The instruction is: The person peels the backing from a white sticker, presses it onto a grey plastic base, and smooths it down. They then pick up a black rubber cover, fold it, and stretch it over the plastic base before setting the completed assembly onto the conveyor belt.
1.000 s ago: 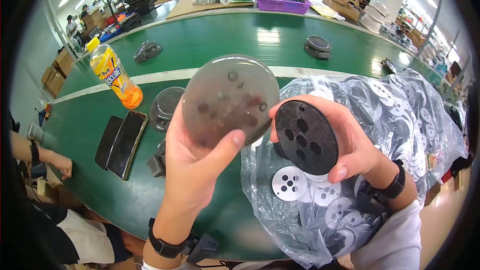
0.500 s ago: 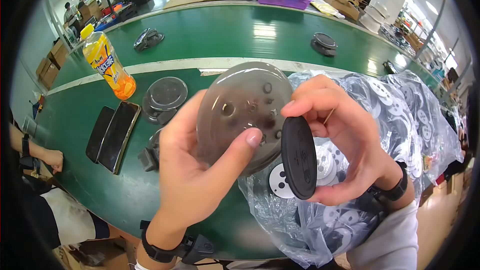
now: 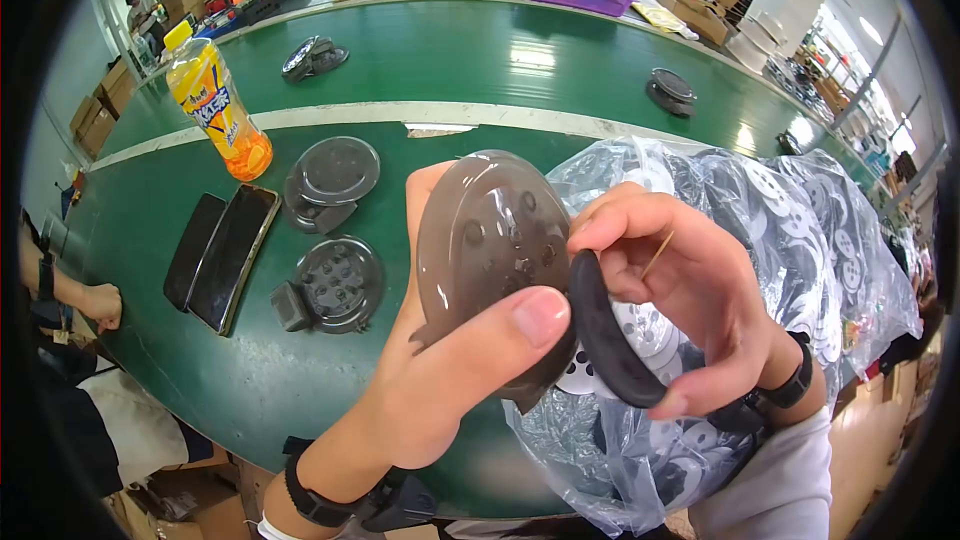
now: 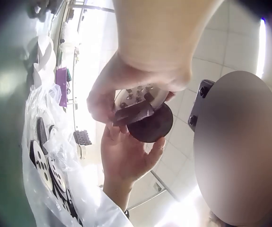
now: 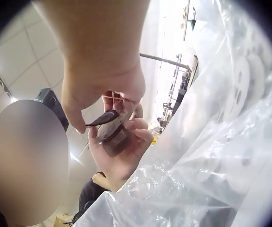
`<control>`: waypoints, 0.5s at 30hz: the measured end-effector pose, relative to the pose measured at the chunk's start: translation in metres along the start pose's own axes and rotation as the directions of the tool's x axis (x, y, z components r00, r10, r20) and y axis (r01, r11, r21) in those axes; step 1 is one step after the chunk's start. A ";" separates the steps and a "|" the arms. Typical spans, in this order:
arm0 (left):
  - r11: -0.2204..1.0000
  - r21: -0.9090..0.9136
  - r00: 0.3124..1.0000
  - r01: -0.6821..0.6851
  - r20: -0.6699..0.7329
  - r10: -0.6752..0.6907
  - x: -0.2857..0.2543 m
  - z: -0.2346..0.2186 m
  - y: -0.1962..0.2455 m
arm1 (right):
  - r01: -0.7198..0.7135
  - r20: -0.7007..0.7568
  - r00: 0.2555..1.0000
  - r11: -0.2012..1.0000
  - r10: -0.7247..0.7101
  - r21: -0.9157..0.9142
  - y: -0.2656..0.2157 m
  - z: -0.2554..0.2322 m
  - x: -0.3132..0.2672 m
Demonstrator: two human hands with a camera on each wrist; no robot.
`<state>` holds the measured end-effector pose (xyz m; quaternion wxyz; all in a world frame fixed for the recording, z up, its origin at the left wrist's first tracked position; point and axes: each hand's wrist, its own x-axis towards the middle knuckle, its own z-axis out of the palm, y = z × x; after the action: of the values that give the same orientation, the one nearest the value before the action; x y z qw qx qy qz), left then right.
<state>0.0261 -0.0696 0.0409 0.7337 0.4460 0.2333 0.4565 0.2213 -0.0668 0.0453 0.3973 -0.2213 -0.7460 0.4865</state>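
Observation:
My left hand (image 3: 450, 375) grips a smoky translucent round plastic cover (image 3: 490, 230), its thumb pressed on the face, which has several small round marks. A blocky part (image 5: 116, 143) of the cover shows beneath it in the right wrist view. In my right hand (image 3: 710, 300) is a black round pad (image 3: 612, 345), pinched at its edges and bowed, nearly edge-on in the head view. The pad's side stands right at the cover's edge, by the left thumb. A thin wooden stick (image 3: 657, 252), like a toothpick, pokes out between the right fingers.
Two similar covers (image 3: 340, 285) lie left of my hands, near two phones (image 3: 235, 260) and an orange drink bottle (image 3: 215, 105). A clear plastic bag (image 3: 800, 240) of white holed discs spreads at right. Further covers sit on the green belt (image 3: 430, 50). Another person's hand (image 3: 100, 307) rests at far left.
The black pad has turned from face-on to nearly edge-on and is now bent. The cover has tilted and come lower with the left hand, uncovering more of a cover on the table.

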 end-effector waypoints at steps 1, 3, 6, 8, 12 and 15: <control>1.000 0.021 1.000 0.003 0.030 -0.004 0.002 -0.004 -0.002 | 0.002 -0.001 1.000 1.000 -0.002 0.001 0.002 0.000 0.000; 0.999 0.045 0.998 0.005 0.061 -0.008 0.003 -0.002 -0.004 | 0.063 -0.073 0.996 0.994 -0.057 0.085 0.009 0.001 -0.001; 0.999 -0.028 0.993 -0.019 -0.114 0.015 0.005 0.002 -0.009 | 0.109 -0.163 0.981 0.993 -0.102 0.037 0.007 0.000 -0.002; 0.961 -0.273 0.989 0.034 0.148 0.007 0.007 -0.016 -0.013 | 0.086 -0.211 0.974 0.996 -0.077 0.034 -0.003 0.004 -0.002; 0.960 -0.257 0.989 0.112 0.127 -0.082 0.008 -0.013 -0.012 | 0.071 -0.174 0.981 0.992 -0.089 -0.106 -0.005 0.003 -0.003; 0.973 -0.181 0.977 0.143 0.184 -0.109 0.008 -0.009 -0.010 | 0.063 -0.173 0.980 0.977 -0.100 -0.205 -0.007 0.007 -0.003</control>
<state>0.0279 -0.0602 0.0288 0.8185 0.3948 0.1514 0.3889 0.2179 -0.0755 0.0488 0.4596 -0.2726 -0.7597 0.3705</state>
